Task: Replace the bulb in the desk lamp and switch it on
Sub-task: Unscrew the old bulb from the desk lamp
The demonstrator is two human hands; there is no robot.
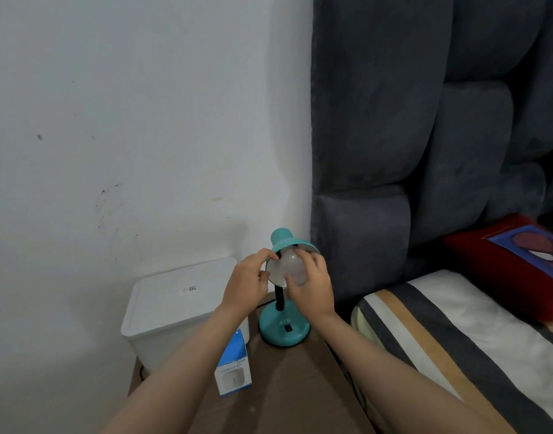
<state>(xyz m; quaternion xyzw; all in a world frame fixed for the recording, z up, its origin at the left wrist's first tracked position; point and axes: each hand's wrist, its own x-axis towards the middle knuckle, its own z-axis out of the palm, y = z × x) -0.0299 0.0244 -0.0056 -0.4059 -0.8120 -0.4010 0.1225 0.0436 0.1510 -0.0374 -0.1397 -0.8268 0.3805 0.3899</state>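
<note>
Bedside corner: brown table top (pixel 287 380) set between a white wall (pixel 118 120) and a bed with a dark grey padded headboard (pixel 425 120).

Nearest the camera, both forearms reach in from the lower edge over the table. Between them a blue-and-white bulb box (pixel 233 368) stands upright on the table, tilted a little, just beside the left forearm.

Further in, the teal desk lamp (pixel 284 327) sits on the table near its right edge. Round base, black rocker switch on its upper face, black stem rising to a teal shade (pixel 284 242) tipped so its opening faces the camera.

White bulb (pixel 292 264) sits in the mouth of the shade. Right hand (pixel 312 286) grasps the bulb, fingers and thumb curled round its right and lower side. Left hand (pixel 248 283) holds the shade's left rim, fingertips pinching the edge, thumb below.

Left of the lamp and behind the box, a white lidded bin (pixel 181 305) stands against the wall, small label on the lid.

Right side: bed with striped cover (pixel 457 339) in black, white and tan. Beyond it, a red cushion (pixel 513 261) with a blue printed panel rests against the headboard.
</note>
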